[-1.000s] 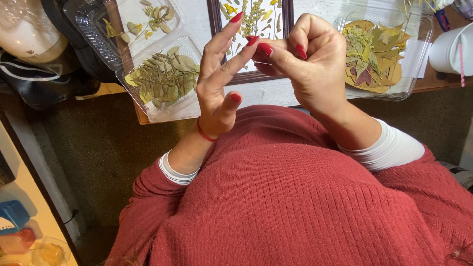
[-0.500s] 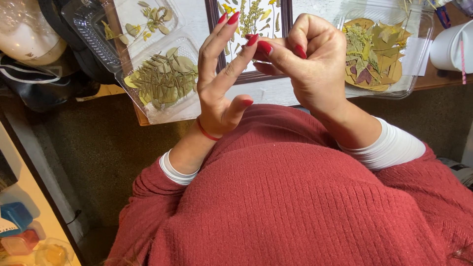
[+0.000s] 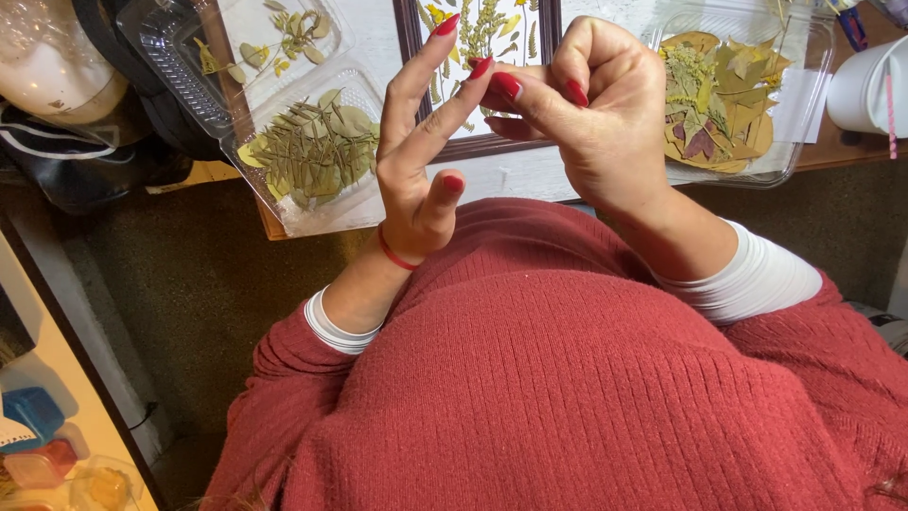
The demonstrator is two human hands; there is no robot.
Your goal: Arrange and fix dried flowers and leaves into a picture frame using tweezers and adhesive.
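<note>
Two smooth hands (image 3: 426,180), touching fingers (image 3: 539,99)

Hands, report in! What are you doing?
Left hand open, fingers up. Right hand pinching at left fingertip. Framed pressed flowers behind; held item too small to tell.

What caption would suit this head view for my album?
Left hand and right hand meet fingertip to fingertip above a framed leaf picture, between trays of pressed leaves.

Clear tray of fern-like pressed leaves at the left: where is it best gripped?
Probably the clear tray's near rim, which juts over the table edge, with a grip coming from the person's side. The leaves fill its middle, a second tray crowds its far side, and the left hand hovers close by.
</note>
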